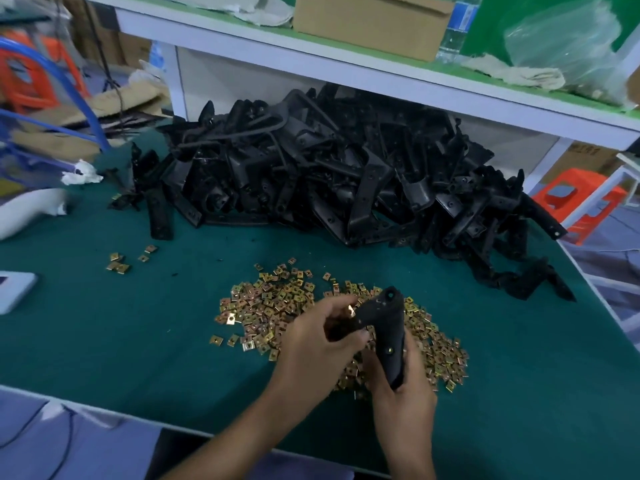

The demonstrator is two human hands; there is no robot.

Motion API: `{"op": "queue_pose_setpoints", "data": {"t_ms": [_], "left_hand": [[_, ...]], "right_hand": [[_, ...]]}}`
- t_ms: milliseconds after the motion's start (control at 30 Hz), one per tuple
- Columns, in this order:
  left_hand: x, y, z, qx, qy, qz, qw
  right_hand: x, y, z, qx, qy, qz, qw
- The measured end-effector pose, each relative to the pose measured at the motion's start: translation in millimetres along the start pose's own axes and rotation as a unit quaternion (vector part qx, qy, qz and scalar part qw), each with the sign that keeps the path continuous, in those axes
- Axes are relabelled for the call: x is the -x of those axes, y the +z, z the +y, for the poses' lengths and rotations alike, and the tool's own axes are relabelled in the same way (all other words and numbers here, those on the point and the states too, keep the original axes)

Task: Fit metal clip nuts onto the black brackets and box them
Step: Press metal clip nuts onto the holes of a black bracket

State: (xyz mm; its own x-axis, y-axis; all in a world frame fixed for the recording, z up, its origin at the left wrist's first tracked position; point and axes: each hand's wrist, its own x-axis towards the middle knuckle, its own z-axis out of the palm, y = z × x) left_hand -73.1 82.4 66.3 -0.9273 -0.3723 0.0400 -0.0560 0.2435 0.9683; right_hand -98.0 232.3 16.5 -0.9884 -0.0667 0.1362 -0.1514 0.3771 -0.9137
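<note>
Fingers (pixel 341 303) of the left hand (pixel 317 344) are curled, index above and thumb below, pinching the shorter arm of an angled black bracket (pixel 388 323); a small brass-coloured glint at their tips looks like a clip nut (pixel 351 310) pressed against that arm, though blur hides how far it sits on. The right hand (pixel 405 400) wraps its fingers round the lower end of the bracket's longer arm, gripping it from below and holding it nearly upright, with the bend and a round hole at the top. A brass spot shows in a hole halfway down that longer arm. Both hands hover just above a broad heap of loose clip nuts (pixel 273 306) spread on the green-covered table (pixel 104 341). A few more clip nuts (pixel 119 266) lie apart to the left. Behind the heap, a large tangled pile of black brackets (pixel 329 174) fills the back of the table under a white shelf (pixel 346 81). On the shelf stand a cardboard box (pixel 370 22), a water bottle (pixel 457 26), a crumpled clear plastic bag (pixel 561 39) and some pale rags. At the table's left edge lie a wad of white paper (pixel 81 176) and a white curved object (pixel 27 209). An orange stool (pixel 575 202) stands beyond the right edge.
</note>
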Motion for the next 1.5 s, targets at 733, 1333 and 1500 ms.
{"op": "queue_pose_setpoints", "data": {"t_ms": [733,1333,1500], "left_hand": [[-98.1,-40.5,-18.7,-0.219,0.053,-0.012,0.974],[-150.6,-27.3,-23.9,-0.339,0.076,-0.147,0.926],[-110.7,-28.6,10.8,-0.151,0.113,-0.127,0.974]], "right_hand": [[-6.5,3.0,10.2,-0.015,0.005,0.024,1.0],[-5.3,2.0,13.7,-0.016,-0.026,0.025,0.999],[-4.3,1.6,12.9,-0.024,-0.02,0.025,0.999]]}}
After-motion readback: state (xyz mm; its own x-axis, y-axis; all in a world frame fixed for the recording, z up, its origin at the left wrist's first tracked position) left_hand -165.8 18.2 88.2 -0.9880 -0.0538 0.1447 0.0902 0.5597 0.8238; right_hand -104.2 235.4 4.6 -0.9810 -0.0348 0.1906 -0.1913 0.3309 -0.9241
